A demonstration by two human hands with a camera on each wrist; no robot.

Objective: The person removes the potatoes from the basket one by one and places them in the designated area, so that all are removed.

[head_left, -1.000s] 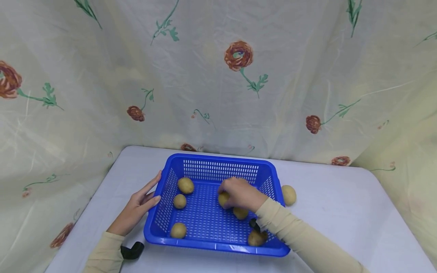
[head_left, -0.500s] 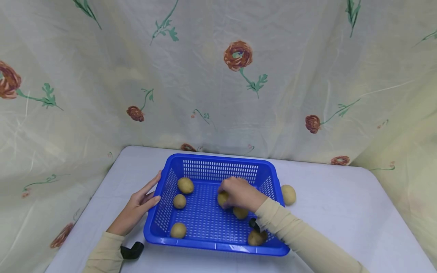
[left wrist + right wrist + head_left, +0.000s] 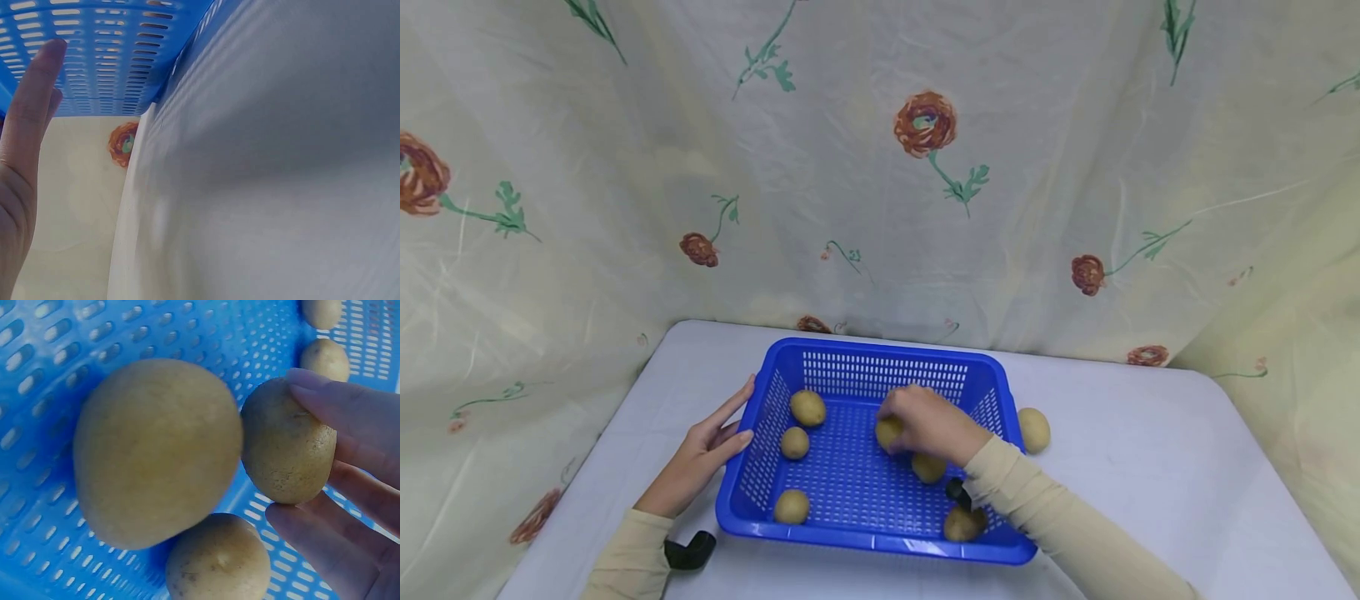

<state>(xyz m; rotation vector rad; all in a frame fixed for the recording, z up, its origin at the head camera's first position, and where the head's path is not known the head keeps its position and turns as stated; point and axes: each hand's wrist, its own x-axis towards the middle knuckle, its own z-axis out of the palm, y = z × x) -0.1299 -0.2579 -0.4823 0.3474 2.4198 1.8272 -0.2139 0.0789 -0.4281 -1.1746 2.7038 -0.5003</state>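
One potato [image 3: 284,450] is pinched by the right fingers [image 3: 319,540].

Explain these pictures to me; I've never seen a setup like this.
No machine here: a person works bare-handed. The wide view comes from a camera worn on the head; the two close views come from cameras worn on the left and right wrists.

A blue basket stands on a white-covered table. Loose potatoes lie inside it, and an outside potato sits by its right side.

The left grip rests against the basket's left side. The right grip reaches inside, with a held potato between its fingers.
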